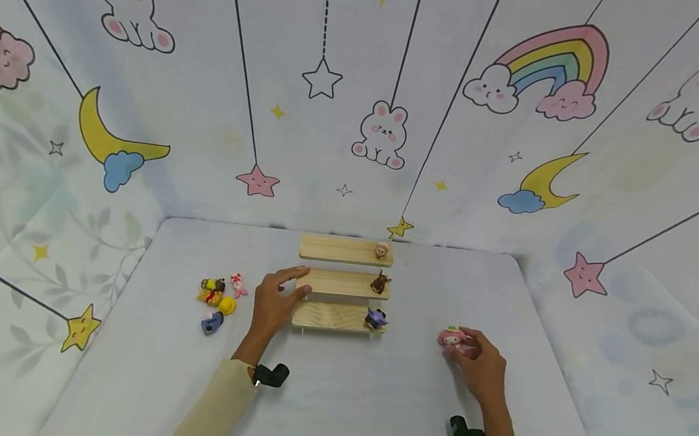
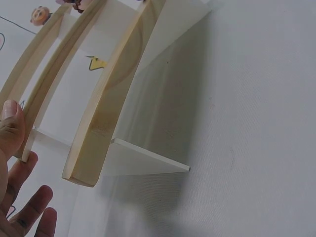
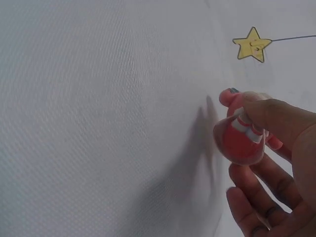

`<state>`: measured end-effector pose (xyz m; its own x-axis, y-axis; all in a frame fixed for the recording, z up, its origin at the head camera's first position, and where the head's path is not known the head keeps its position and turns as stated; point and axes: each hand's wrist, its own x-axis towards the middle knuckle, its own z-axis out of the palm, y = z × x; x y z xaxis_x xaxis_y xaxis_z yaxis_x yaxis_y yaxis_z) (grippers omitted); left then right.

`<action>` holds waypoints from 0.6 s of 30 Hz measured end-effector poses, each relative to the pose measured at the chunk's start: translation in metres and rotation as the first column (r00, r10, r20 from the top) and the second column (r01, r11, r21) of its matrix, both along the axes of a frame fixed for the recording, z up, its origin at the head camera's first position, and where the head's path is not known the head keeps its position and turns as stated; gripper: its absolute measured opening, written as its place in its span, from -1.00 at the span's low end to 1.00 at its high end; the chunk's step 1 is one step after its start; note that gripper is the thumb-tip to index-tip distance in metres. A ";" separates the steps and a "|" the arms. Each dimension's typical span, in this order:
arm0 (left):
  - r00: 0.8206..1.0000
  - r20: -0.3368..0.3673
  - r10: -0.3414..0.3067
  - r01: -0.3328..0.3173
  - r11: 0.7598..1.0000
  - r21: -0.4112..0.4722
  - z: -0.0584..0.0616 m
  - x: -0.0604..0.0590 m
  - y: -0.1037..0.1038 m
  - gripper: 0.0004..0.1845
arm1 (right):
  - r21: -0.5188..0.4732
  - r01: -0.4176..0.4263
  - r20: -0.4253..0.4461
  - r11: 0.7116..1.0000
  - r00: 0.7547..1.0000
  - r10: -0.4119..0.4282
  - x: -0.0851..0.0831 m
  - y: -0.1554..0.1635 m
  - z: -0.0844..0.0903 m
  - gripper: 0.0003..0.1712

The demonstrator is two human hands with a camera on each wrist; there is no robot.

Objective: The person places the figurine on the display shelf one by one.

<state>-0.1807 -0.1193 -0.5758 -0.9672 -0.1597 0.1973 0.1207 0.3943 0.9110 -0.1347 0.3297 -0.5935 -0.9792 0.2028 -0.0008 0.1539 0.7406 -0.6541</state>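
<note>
Table (image 1: 334, 408): covered in pale cloth, with everything laid out toward the back.
Stepped wooden shelf (image 1: 342, 283): three tiers, each with one small figure at its right end, so by my reckoning three are placed and the rest of every tier is bare.
Left hand (image 1: 273, 302): fingers straight and slightly apart, thumb against the left end of the middle tier, holding nothing.
Right hand (image 1: 481, 365): well right of the shelf, low over the cloth, thumb and fingertips pinched on the pink figure (image 1: 452, 338) (not yet on any tier).
Loose figures (image 1: 218, 296): a cluster of about five left of the shelf, seemingly left to do.
Views: the head view alone shows cluster and tiers together; the left wrist shows the shelf's clear side support (image 2: 148, 160); the right wrist shows the pinch close up (image 3: 240, 138).
</note>
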 end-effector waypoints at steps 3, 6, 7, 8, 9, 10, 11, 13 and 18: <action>1.000 -0.005 0.001 -0.001 1.000 -0.004 0.000 0.000 0.000 -0.55 | -0.005 0.003 -0.046 1.000 0.999 -0.003 -0.001 -0.004 0.002 -0.38; 1.000 -0.004 0.002 -0.002 1.000 -0.003 0.000 -0.001 0.000 -0.55 | -0.015 0.009 -0.092 1.000 0.996 -0.010 -0.004 -0.010 0.007 -0.39; 1.000 -0.003 0.002 -0.002 1.000 -0.002 0.000 -0.001 0.000 -0.55 | -0.022 0.010 -0.107 1.000 0.994 -0.012 -0.006 -0.012 0.009 -0.38; 1.000 -0.001 0.002 -0.002 1.000 0.000 0.000 -0.001 0.000 -0.55 | -0.027 0.010 -0.122 1.000 0.992 -0.013 -0.007 -0.014 0.011 -0.38; 1.000 0.000 0.002 -0.002 1.000 0.000 0.000 -0.001 0.000 -0.54 | -0.036 0.010 -0.137 0.999 0.990 -0.015 -0.008 -0.017 0.014 -0.38; 1.000 0.002 0.002 -0.002 1.000 0.001 -0.001 -0.001 0.000 -0.54 | -0.045 0.010 -0.150 0.999 0.989 -0.017 -0.009 -0.019 0.016 -0.38; 1.000 0.002 0.002 -0.002 1.000 0.003 -0.001 -0.001 0.000 -0.55 | -0.054 0.007 -0.165 0.999 0.986 -0.016 -0.011 -0.021 0.019 -0.39; 1.000 0.003 0.001 -0.001 1.000 0.000 -0.001 -0.001 0.000 -0.55 | -0.071 -0.004 -0.194 0.997 0.981 -0.010 -0.014 -0.025 0.025 -0.39; 1.000 0.009 0.001 -0.001 1.000 -0.006 -0.001 -0.001 0.000 -0.55 | -0.121 -0.043 -0.259 0.992 0.966 0.010 -0.022 -0.036 0.039 -0.40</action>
<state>-0.1812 -0.1191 -0.5767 -0.9688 -0.1596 0.1898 0.1124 0.3999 0.9096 -0.1563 0.2940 -0.5544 -0.9546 0.1911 0.2283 -0.0504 0.6520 -0.7565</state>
